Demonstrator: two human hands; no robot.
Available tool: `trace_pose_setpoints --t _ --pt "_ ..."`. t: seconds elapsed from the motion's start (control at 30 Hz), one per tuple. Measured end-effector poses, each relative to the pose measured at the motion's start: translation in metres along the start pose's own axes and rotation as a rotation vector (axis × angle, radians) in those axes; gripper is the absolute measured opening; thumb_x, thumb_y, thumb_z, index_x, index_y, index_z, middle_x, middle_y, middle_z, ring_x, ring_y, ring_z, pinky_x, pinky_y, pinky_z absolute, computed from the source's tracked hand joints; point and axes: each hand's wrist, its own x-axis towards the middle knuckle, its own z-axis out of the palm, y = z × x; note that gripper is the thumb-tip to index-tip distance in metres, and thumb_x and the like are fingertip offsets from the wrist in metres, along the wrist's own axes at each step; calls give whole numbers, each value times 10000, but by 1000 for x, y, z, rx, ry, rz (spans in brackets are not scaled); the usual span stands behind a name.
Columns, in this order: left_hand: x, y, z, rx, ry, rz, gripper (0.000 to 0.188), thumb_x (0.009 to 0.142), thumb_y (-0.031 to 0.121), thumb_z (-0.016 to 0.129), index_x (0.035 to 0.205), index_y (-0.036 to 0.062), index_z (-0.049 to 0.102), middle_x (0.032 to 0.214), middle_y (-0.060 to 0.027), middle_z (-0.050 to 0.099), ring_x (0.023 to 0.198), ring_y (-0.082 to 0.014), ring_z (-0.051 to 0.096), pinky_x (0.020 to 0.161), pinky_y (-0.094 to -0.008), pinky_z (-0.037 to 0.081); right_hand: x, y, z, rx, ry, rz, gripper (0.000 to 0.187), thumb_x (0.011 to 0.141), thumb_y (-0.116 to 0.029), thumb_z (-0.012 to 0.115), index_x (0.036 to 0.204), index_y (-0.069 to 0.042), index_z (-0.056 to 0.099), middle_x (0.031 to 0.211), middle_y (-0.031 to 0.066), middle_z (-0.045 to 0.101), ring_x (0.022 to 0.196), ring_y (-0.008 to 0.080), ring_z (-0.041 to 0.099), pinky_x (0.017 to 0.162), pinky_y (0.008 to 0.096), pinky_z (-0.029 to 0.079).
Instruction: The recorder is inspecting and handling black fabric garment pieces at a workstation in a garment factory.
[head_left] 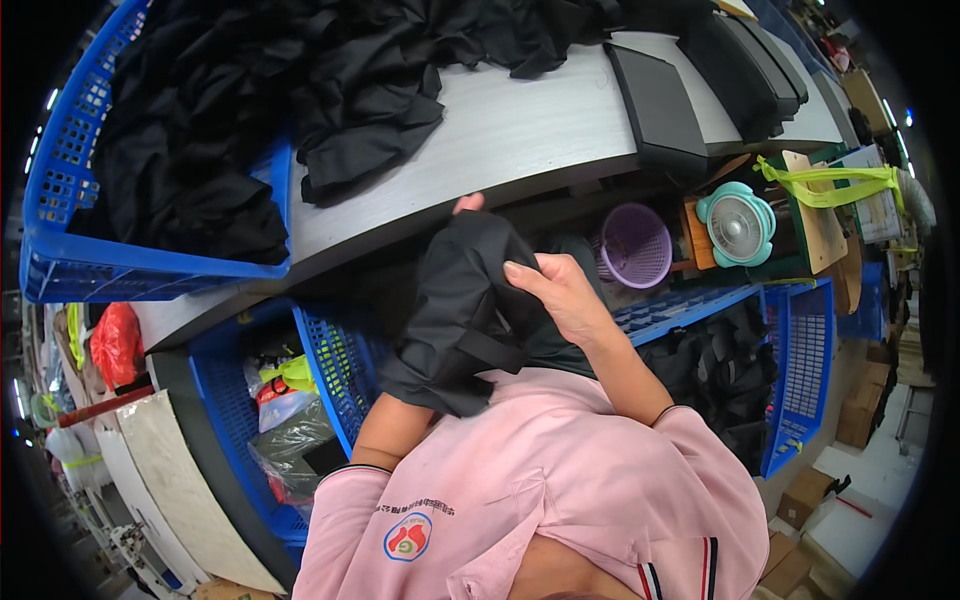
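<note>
Both hands hold one black garment (465, 320) up in front of the chest, just below the near edge of the grey table (520, 130). The right hand (560, 295) is closed over the garment's upper right part, thumb and fingers pinching a fold of the cloth. The left hand (467, 204) is almost wholly hidden behind the garment; only one fingertip shows above its top edge, so its grasp cannot be told beyond that it is under the cloth. On the table lie a loose heap of black clothing (400, 70) toward the far edge and a stack of dark flat trays (700, 80) at the right end. Three blue plastic crates can be counted: one (60, 270) on the table's left end, filled with black cloth; one (335, 370) below the near edge, by the left forearm, with bags in it; and one (810, 370) on the right, holding more black cloth. Beneath the table's right part stand one purple basket (637, 245) and one small teal fan (737, 224), side by side.
</note>
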Motion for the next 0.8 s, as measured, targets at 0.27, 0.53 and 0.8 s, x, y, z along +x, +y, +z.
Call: trace_pose_setpoints --t 0.27,0.53,0.8 --pt "-18 6 24 196 392 103 416 906 151 570 1317 86 562 1325 -117 582 1245 -246 535 1109 -365 372 15 -30 -3 461 -119 -237 176 978 -162 636 1056 -28 718 1024 2 705 953 74 615 889 249 463" --pt "-34 -2 41 229 664 137 552 899 154 595 1431 88 462 1463 -88 486 1334 -263 463 1134 -393 349 13 -40 -11 -116 180 -462 342 1015 -167 552 1297 27 570 1257 121 622 1092 178 642 942 296 489" --pt "-42 11 37 -309 771 200 400 947 202 535 1325 71 532 1302 -127 572 1208 -258 533 1041 -377 410 9 -29 9 -786 408 -820 432 803 -45 731 1217 -20 614 1257 145 589 1129 332 589 968 390 466"
